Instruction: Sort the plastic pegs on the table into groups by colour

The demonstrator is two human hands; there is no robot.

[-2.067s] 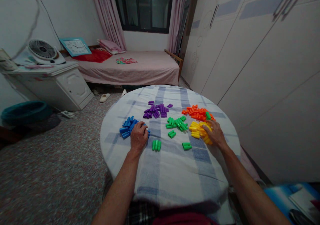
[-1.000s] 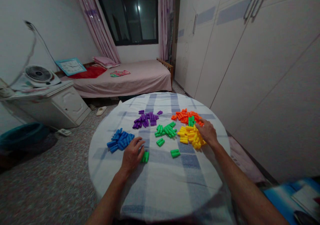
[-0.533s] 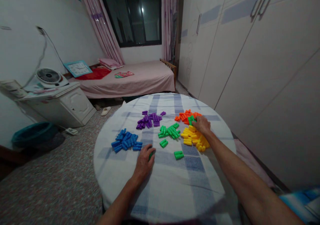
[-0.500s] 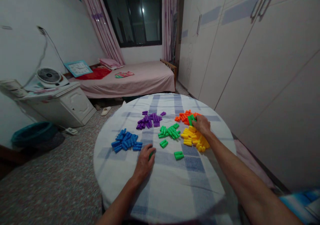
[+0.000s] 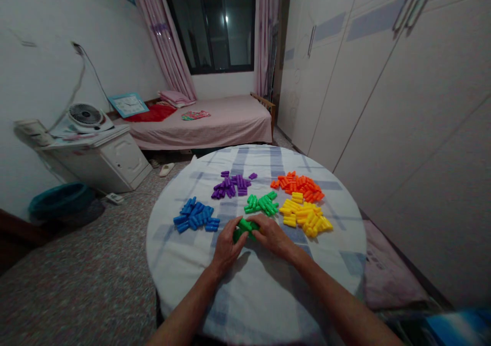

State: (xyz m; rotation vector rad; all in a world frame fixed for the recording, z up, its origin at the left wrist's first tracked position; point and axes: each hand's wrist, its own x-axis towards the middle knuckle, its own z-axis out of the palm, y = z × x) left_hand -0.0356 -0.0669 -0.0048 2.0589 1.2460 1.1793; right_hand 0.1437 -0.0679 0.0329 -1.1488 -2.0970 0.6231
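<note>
the left hand [image 5: 227,247] and right hand [image 5: 271,236] meet, fingers curled in a grasp on a bunch of bright green plastic pegs [image 5: 244,228] (mostly hidden by the hands) near a larger green plastic heap [image 5: 262,204], mid-table on a round checked cloth [image 5: 291,284].

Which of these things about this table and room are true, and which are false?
1. The left hand and the right hand both touch green pieces. True.
2. The yellow pieces are mixed with the purple ones. False: the yellow pieces lie in their own pile.
3. The tablecloth is plain white. False: the cloth has bluish checks.
4. A fan sits on a white cabinet. True.
</note>
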